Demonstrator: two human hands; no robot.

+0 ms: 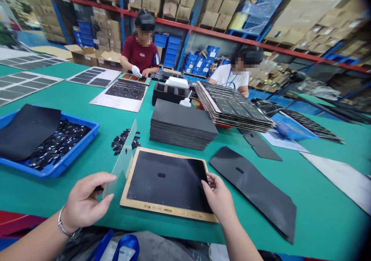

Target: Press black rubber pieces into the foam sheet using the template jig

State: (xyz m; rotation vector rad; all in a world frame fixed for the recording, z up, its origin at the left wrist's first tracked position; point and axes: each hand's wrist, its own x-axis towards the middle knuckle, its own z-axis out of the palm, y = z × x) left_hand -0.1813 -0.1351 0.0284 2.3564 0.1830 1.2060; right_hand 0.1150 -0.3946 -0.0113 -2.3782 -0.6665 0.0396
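My left hand (91, 199) pinches the lower end of a clear plastic plate (124, 156), which stands tilted beside the left edge of a wooden board (162, 210). A black sheet (174, 183) with a small oblong hole or mark lies flat on that board. My right hand (218, 195) has its thumb on the sheet's right edge, the fingers curled around the board's side. Small black pieces (118, 142) lie in a pile behind the clear plate.
A blue tray (94, 131) of black parts is at left. Behind the board stands a stack of black sheets (181, 126); more sheets (257, 187) lie at right. Stacked panels (234, 106) stand farther back. Two people sit across the green table (313, 199).
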